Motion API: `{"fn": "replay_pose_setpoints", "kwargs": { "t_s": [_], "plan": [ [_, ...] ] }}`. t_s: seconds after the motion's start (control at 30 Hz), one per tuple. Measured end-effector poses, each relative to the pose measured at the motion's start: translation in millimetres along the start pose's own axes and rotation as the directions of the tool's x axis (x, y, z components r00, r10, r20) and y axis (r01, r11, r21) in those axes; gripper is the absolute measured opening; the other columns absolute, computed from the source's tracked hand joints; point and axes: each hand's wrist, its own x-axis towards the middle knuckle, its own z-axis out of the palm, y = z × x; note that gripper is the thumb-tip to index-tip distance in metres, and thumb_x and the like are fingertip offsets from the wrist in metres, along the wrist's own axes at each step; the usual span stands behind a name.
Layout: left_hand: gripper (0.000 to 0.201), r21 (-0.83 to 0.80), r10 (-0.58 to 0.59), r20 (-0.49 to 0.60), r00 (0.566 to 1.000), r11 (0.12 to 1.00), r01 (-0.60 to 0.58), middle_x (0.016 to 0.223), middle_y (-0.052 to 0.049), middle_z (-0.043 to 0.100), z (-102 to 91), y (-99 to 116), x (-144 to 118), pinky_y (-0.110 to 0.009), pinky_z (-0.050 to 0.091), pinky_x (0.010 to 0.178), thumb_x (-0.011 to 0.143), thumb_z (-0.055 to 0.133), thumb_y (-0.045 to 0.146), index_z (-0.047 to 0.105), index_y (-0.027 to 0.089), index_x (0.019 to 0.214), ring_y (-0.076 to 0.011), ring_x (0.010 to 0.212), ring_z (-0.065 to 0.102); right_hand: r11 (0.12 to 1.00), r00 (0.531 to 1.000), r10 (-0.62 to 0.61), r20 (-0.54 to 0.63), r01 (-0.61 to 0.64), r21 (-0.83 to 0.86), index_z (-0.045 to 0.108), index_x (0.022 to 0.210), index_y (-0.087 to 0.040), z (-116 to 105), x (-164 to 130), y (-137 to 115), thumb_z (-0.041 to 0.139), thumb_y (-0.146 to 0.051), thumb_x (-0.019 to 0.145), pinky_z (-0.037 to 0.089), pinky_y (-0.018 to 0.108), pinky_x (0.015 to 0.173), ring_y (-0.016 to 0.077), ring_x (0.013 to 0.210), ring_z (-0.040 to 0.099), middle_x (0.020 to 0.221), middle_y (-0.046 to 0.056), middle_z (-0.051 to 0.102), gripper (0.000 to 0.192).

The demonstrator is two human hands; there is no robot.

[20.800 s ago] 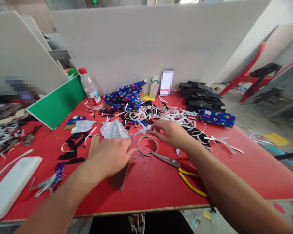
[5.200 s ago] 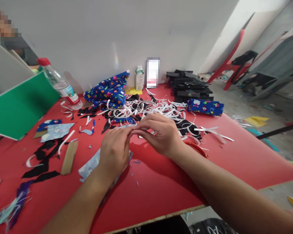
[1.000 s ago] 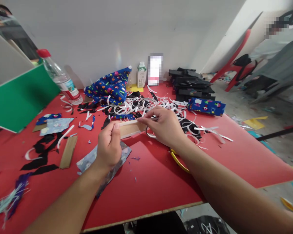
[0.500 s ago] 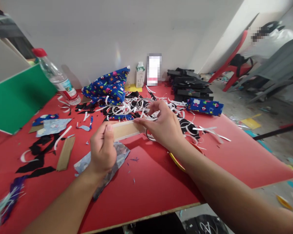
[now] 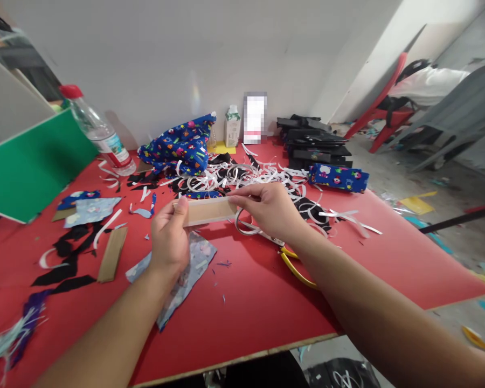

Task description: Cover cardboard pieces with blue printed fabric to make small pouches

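A tan cardboard strip (image 5: 210, 210) with white bands along its long edges is held level above the table between my two hands. My left hand (image 5: 170, 240) grips its left end, thumb on top. At the right end, my right hand (image 5: 272, 209) pinches the strip between thumb and fingertips. Just under my right hand lies a white ring-shaped loop (image 5: 246, 228). Yellow-handled scissors (image 5: 297, 272) rest on the table, partly hidden by my right forearm. A pale blue-grey patterned fabric piece (image 5: 194, 269) lies below the strip, partly covered by my left hand and forearm.
White curled strips (image 5: 258, 173) and black scraps are heaped at mid-table. Behind stand a bottle (image 5: 113, 151), blue printed fabric (image 5: 178, 145), a carton (image 5: 231, 128) and a phone (image 5: 254, 118). Stacked black pieces (image 5: 315, 143) and a blue printed bundle (image 5: 338, 178) are on the right.
My right fingers have closed in from a raised, more spread pose to a flatter pinch at the strip's right end. More of the scissors shows. The view has shifted slightly.
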Motion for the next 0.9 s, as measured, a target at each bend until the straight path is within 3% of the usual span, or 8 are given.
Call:
{"fn": "replay_pose_setpoints", "kwargs": {
  "t_s": [0.1,0.17,0.2,0.27,0.37,0.5,0.77,0.9],
  "plan": [
    [0.028,0.375,0.323,0.03,0.946,0.874,-0.31,0.122,-0.014,0.076,-6.1,6,4,-0.05,0.053,0.109,0.095,0.071,0.043,0.072,0.02,0.112,-0.0309,0.123,0.069,0.974,0.98,-0.185,-0.066,0.174,-0.147,0.086,0.094,-0.025,1,-3,2,0.072,-0.023,0.093,0.052,0.037,0.077,0.0214,0.082,0.07,0.089,0.004,0.082,0.014],
    [0.035,0.558,0.569,0.237,0.788,0.584,-0.59,0.14,-0.016,0.07,-7.2,12,1,-0.054,0.041,0.121,0.096,0.07,0.033,0.069,0.018,0.128,-0.0334,0.142,0.056,0.905,0.921,-0.382,-0.073,0.357,-0.23,0.085,0.097,-0.024,5,-6,2,0.072,-0.023,0.096,0.053,0.039,0.083,0.0227,0.087,0.07,0.092,0.005,0.082,0.013],
    [0.033,0.571,0.606,0.358,0.71,0.46,-0.68,0.138,-0.016,0.072,-6.4,14,-2,-0.053,0.042,0.12,0.099,0.066,0.028,0.069,0.017,0.129,-0.0331,0.141,0.058,0.861,0.88,-0.471,-0.066,0.443,-0.248,0.085,0.099,-0.024,8,-8,2,0.071,-0.024,0.098,0.053,0.038,0.082,0.0222,0.085,0.07,0.091,0.005,0.082,0.013],
    [0.026,0.552,0.583,0.491,0.648,0.367,-0.749,0.121,-0.014,0.08,-3.0,18,-9,-0.046,0.054,0.105,0.104,0.057,0.022,0.071,0.015,0.124,-0.0295,0.12,0.072,0.784,0.799,-0.597,-0.072,0.562,-0.264,0.084,0.102,-0.024,11,-12,2,0.071,-0.026,0.099,0.054,0.037,0.077,0.0204,0.078,0.069,0.089,0.004,0.083,0.013],
    [0.023,0.548,0.528,0.482,0.7,0.441,-0.71,0.106,-0.011,0.083,1.8,19,-17,-0.035,0.059,0.084,0.106,0.054,0.019,0.075,0.014,0.115,-0.0241,0.095,0.079,0.741,0.745,-0.653,-0.134,0.592,-0.318,0.082,0.1,-0.026,14,-14,1,0.074,-0.026,0.098,0.053,0.035,0.072,0.0191,0.074,0.066,0.086,0.001,0.083,0.008],
    [0.022,0.555,0.515,0.409,0.754,0.515,-0.653,0.108,-0.01,0.084,3.4,18,-20,-0.032,0.057,0.082,0.105,0.058,0.019,0.077,0.014,0.114,-0.0234,0.096,0.08,0.719,0.738,-0.662,-0.131,0.576,-0.389,0.081,0.092,-0.024,13,-15,-1,0.074,-0.023,0.097,0.052,0.035,0.071,0.0193,0.072,0.064,0.083,0.001,0.082,0.009],
    [0.026,0.547,0.423,0.362,0.831,0.625,-0.557,0.099,-0.007,0.083,6.0,27,-25,-0.031,0.054,0.077,0.108,0.055,0.029,0.078,0.016,0.108,-0.0221,0.09,0.078,0.833,0.826,-0.54,-0.163,0.498,-0.241,0.082,0.098,-0.024,12,-19,-6,0.08,-0.018,0.092,0.052,0.032,0.068,0.0187,0.076,0.067,0.084,0.0,0.082,0.009],
    [0.024,0.542,0.444,0.348,0.826,0.623,-0.564,0.087,-0.005,0.081,5.5,29,-27,-0.03,0.051,0.071,0.106,0.059,0.032,0.076,0.017,0.096,-0.0197,0.079,0.075,0.831,0.828,-0.547,-0.12,0.521,-0.194,0.082,0.097,-0.026,9,-18,-5,0.078,-0.017,0.093,0.051,0.032,0.067,0.0178,0.074,0.068,0.082,-0.001,0.082,0.011]
  ]
}}
